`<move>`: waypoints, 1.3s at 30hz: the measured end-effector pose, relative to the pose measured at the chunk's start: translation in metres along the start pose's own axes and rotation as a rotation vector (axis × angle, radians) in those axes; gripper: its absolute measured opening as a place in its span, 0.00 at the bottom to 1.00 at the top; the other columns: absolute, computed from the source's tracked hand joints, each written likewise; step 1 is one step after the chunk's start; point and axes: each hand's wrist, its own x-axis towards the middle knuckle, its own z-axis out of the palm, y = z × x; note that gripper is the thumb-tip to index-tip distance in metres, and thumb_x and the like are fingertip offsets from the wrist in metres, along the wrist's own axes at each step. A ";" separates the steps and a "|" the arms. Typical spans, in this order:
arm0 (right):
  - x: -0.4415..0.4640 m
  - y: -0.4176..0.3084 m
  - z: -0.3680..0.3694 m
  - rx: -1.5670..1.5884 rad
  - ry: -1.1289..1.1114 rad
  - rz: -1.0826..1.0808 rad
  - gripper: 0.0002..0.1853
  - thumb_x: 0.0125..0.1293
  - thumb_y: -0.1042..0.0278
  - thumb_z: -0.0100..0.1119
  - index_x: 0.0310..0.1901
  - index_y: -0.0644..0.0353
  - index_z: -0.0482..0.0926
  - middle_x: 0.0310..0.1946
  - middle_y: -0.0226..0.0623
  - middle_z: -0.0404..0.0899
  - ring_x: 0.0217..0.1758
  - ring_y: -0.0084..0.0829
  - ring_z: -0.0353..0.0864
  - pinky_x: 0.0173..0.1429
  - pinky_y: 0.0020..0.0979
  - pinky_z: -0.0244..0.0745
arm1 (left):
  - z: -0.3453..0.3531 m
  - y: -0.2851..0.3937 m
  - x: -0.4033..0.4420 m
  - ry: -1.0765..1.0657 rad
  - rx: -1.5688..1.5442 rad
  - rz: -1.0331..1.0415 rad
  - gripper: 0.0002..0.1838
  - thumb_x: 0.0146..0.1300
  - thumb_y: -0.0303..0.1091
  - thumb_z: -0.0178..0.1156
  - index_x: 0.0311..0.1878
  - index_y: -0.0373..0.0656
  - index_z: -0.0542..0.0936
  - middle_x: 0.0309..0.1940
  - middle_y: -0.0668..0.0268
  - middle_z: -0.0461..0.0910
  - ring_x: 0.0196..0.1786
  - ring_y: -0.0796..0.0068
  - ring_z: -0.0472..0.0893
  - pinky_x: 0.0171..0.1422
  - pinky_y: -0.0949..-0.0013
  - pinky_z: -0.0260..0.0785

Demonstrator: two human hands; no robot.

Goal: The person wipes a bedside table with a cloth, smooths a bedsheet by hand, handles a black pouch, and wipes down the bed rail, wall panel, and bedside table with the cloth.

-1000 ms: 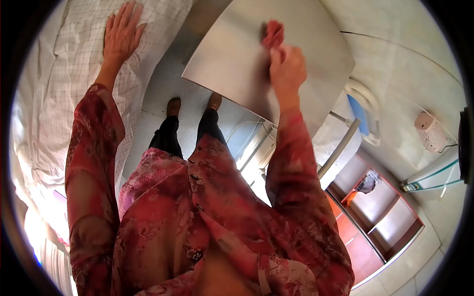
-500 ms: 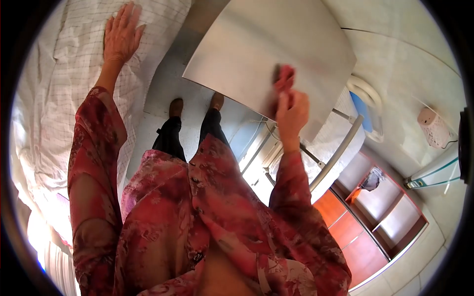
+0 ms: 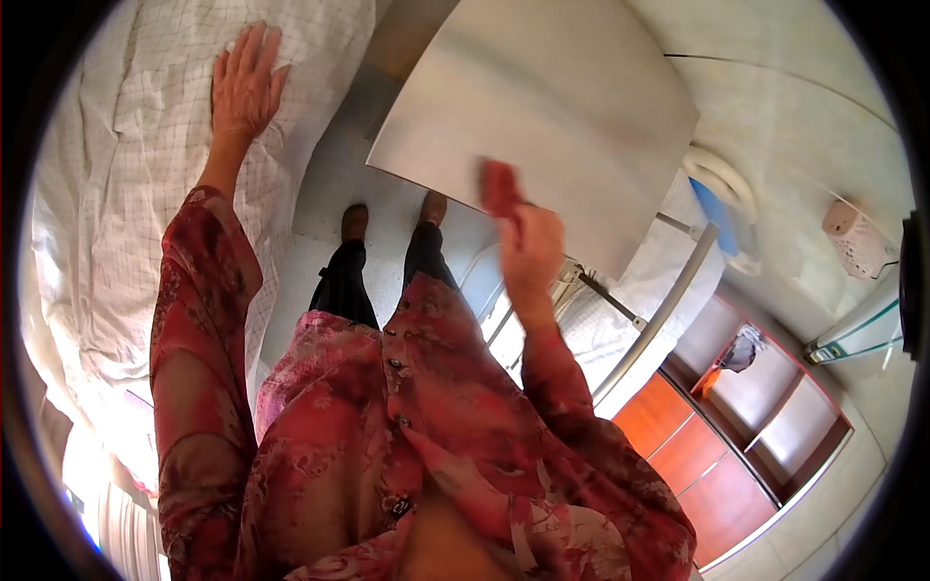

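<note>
Two hands about one table (image 3: 591,107): at the table's near edge, the right hand (image 3: 531,257) grasps one red cloth (image 3: 501,189), somewhat blurred, its fingers closed on the fabric. Left of the table, the left hand (image 3: 247,95) lies palm down on one checked sheet (image 3: 160,184), fingers extended and gripping nothing. Two brown shoes (image 3: 355,222) stand below the table's near-left corner; one pale pink basket (image 3: 856,244) is right of the table.
</note>
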 end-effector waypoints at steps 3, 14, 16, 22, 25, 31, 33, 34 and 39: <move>-0.004 0.047 -0.031 -0.031 0.027 0.340 0.08 0.64 0.69 0.65 0.44 0.55 0.80 0.39 0.40 0.80 0.43 0.46 0.79 0.46 0.45 0.74 | -0.008 0.002 0.000 -0.014 -0.017 -0.002 0.30 0.76 0.47 0.54 0.79 0.53 0.65 0.80 0.63 0.61 0.81 0.60 0.60 0.82 0.48 0.52; 0.171 -0.062 0.057 -0.012 0.208 -0.415 0.03 0.55 0.71 0.60 0.31 0.52 0.76 0.33 0.34 0.76 0.36 0.38 0.79 0.33 0.37 0.77 | -0.020 0.007 0.005 -0.083 -0.054 -0.011 0.32 0.76 0.42 0.54 0.80 0.47 0.63 0.81 0.59 0.59 0.83 0.56 0.57 0.84 0.47 0.47; 0.199 -0.008 0.050 -0.229 0.284 -0.346 0.03 0.59 0.68 0.60 0.32 0.50 0.76 0.32 0.35 0.76 0.36 0.39 0.78 0.30 0.39 0.75 | -0.020 0.008 0.006 -0.149 -0.018 -0.050 0.33 0.75 0.42 0.55 0.80 0.48 0.62 0.82 0.60 0.56 0.83 0.57 0.56 0.84 0.47 0.47; 0.222 0.224 -0.011 -0.565 0.355 0.347 0.15 0.72 0.50 0.60 0.50 0.51 0.85 0.42 0.42 0.83 0.46 0.49 0.83 0.50 0.49 0.77 | -0.017 0.008 0.008 -0.179 -0.018 -0.078 0.36 0.74 0.45 0.56 0.81 0.49 0.60 0.84 0.62 0.51 0.85 0.59 0.51 0.86 0.48 0.43; 0.257 0.247 -0.020 -0.591 0.193 0.696 0.20 0.74 0.45 0.55 0.58 0.46 0.82 0.46 0.51 0.85 0.50 0.57 0.85 0.48 0.59 0.77 | -0.026 0.010 0.010 -0.229 -0.069 -0.113 0.37 0.72 0.46 0.59 0.81 0.48 0.61 0.84 0.60 0.52 0.85 0.60 0.51 0.86 0.49 0.41; 0.361 0.140 0.071 -0.540 0.239 0.161 0.12 0.73 0.55 0.56 0.52 0.47 0.82 0.51 0.39 0.79 0.57 0.50 0.76 0.57 0.50 0.77 | -0.028 0.009 0.011 -0.197 -0.114 -0.113 0.36 0.71 0.45 0.59 0.80 0.48 0.63 0.83 0.60 0.54 0.84 0.59 0.53 0.85 0.47 0.43; 0.381 0.075 0.087 -0.391 0.168 0.133 0.11 0.72 0.56 0.59 0.50 0.46 0.82 0.52 0.35 0.78 0.55 0.49 0.76 0.54 0.49 0.78 | -0.028 0.007 0.011 -0.200 -0.145 -0.115 0.35 0.72 0.45 0.59 0.79 0.48 0.65 0.83 0.60 0.55 0.84 0.59 0.54 0.85 0.47 0.44; 0.384 0.056 0.093 -0.362 0.153 0.118 0.11 0.72 0.56 0.59 0.50 0.46 0.82 0.52 0.35 0.78 0.55 0.49 0.76 0.54 0.49 0.78 | -0.030 0.007 0.011 -0.193 -0.153 -0.125 0.35 0.72 0.46 0.59 0.78 0.48 0.65 0.82 0.59 0.56 0.84 0.58 0.55 0.84 0.46 0.45; 0.363 -0.028 0.109 -0.244 0.113 -0.341 0.08 0.67 0.62 0.64 0.46 0.47 0.83 0.49 0.33 0.78 0.51 0.48 0.76 0.49 0.45 0.80 | -0.032 0.003 0.010 -0.176 -0.161 -0.130 0.34 0.71 0.46 0.60 0.77 0.48 0.67 0.81 0.60 0.58 0.83 0.59 0.56 0.84 0.46 0.46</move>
